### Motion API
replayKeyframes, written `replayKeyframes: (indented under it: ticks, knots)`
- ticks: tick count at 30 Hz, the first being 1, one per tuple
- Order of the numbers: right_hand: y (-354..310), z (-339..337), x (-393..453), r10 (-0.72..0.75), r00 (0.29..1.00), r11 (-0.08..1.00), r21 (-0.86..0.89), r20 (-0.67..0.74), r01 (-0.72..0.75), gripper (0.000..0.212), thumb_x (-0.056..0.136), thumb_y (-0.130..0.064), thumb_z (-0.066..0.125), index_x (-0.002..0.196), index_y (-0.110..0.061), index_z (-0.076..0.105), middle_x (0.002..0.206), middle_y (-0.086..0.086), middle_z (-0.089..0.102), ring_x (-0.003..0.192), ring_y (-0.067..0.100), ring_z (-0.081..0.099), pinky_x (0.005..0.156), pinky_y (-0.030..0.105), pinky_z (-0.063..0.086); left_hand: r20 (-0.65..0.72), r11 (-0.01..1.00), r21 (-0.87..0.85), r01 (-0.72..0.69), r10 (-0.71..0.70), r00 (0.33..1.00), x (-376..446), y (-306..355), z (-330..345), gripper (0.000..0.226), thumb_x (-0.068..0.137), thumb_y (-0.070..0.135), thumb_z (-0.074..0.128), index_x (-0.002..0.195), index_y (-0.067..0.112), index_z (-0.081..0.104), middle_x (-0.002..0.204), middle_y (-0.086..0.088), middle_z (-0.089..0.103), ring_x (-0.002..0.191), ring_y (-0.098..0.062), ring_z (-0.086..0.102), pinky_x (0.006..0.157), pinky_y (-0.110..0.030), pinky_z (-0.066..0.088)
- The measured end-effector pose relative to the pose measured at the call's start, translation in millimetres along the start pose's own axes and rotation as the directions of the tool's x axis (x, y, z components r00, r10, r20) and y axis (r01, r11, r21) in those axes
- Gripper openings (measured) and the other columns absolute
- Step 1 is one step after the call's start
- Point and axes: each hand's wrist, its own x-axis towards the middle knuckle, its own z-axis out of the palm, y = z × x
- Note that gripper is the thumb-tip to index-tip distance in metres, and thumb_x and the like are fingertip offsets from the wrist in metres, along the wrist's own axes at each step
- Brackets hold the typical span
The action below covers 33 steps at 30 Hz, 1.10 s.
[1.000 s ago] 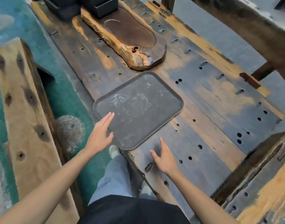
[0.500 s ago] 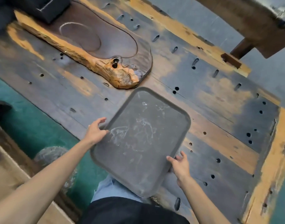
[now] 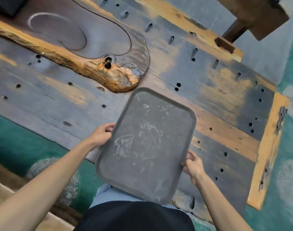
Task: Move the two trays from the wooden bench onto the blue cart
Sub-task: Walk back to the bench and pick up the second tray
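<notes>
A dark grey rectangular tray (image 3: 147,144) with whitish scuff marks is held up over the near edge of the wooden bench (image 3: 209,90), reaching back over my lap. My left hand (image 3: 101,135) grips its left rim and my right hand (image 3: 193,165) grips its right rim. A second tray, carved from dark wood with a rough orange bark edge (image 3: 85,45), lies on the bench at the upper left, just beyond the grey tray's far corner. No blue cart is in view.
The bench top is worn, dark, and full of holes. A dark box (image 3: 6,4) sits at its top left corner. Green floor (image 3: 17,142) lies below the bench. A wooden beam (image 3: 252,14) crosses the upper right.
Both hands went from hovering open beside the grey tray to gripping its rims, and the tray has come up off the bench and toward me. The view has shifted right along the bench.
</notes>
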Motion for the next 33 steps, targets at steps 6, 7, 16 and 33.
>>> replayKeyframes:
  ticks: [6, 7, 16, 33]
  knots:
    - [-15.3, -11.7, -2.0, 0.102, 0.989, 0.99, 0.084, 0.103, -0.111, 0.025, 0.1, -0.037, 0.047, 0.109, -0.026, 0.067, 0.112, -0.002, 0.067, 0.104, 0.018, 0.063, 0.086, 0.045, 0.053, 0.021, 0.969, -0.199, 0.144, -0.143, 0.99, -19.9, 8.1, -8.7, 0.025, 0.095, 0.035, 0.045, 0.097, 0.029, 0.07, 0.092, 0.007, 0.068, 0.076, -0.012, 0.062, 0.065, -0.032, 0.048]
    - [-16.7, -13.0, -1.6, 0.106, 0.988, 0.989, 0.093, 0.11, -0.116, 0.026, 0.101, -0.041, 0.043, 0.104, -0.027, 0.065, 0.109, -0.001, 0.065, 0.102, 0.02, 0.062, 0.087, 0.047, 0.051, 0.012, 0.964, -0.222, 0.145, -0.146, 0.989, -23.2, 8.4, -7.5, 0.03, 0.095, 0.043, 0.043, 0.094, 0.027, 0.069, 0.088, 0.007, 0.066, 0.072, -0.013, 0.061, 0.064, -0.031, 0.048]
    - [-27.7, -36.3, 11.7, 0.107, 0.976, 0.993, 0.033, 0.189, -0.115, 0.042, 0.1, -0.054, 0.034, 0.098, -0.023, 0.061, 0.091, 0.001, 0.058, 0.082, 0.02, 0.058, 0.07, 0.039, 0.05, -0.057, 0.946, -0.259, 0.193, -0.214, 0.975, -59.1, -12.6, 16.6, 0.071, 0.08, 0.083, 0.021, 0.102, 0.032, 0.065, 0.093, -0.004, 0.049, 0.072, -0.02, 0.051, 0.059, -0.033, 0.053]
    - [-44.6, -91.1, 5.7, -0.084, 0.877, 0.972, -0.156, 0.473, 0.177, 0.055, 0.1, -0.062, 0.025, 0.103, -0.023, 0.064, 0.101, 0.001, 0.064, 0.09, 0.02, 0.06, 0.076, 0.041, 0.052, -0.39, 0.835, -0.549, 0.029, -0.287, 0.875, -194.3, -78.9, 130.6, 0.092, 0.062, 0.093, 0.028, 0.115, 0.026, 0.064, 0.096, -0.007, 0.053, 0.075, -0.025, 0.055, 0.069, -0.041, 0.049]
